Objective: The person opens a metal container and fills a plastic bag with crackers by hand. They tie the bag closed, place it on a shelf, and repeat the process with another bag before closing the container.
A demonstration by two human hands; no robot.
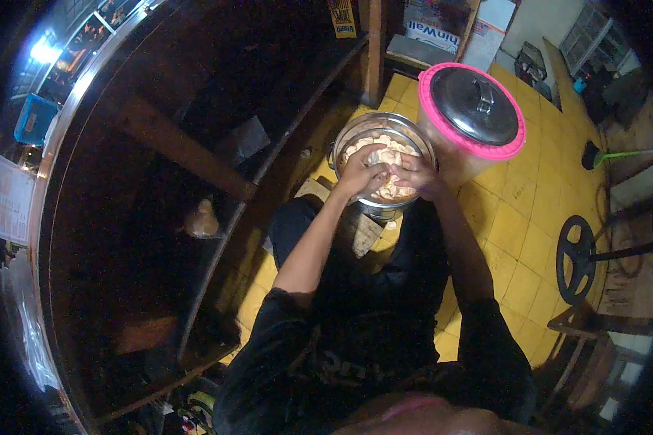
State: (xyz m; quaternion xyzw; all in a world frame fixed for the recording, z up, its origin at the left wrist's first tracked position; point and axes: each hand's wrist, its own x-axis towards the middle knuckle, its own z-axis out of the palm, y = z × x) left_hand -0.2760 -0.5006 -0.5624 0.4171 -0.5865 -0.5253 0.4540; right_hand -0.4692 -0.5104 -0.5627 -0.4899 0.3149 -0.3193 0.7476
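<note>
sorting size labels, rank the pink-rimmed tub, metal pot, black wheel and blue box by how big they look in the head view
Largest: pink-rimmed tub and metal pot, too alike to rank
Next: black wheel
Smallest: blue box

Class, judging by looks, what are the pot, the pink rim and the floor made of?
Pot: probably polished metal, given its silvery shine.
Pink rim: likely smooth plastic, its colour even and bright.
Floor: tiles, perhaps ceramic, finish unclear; joint lines show.
</note>
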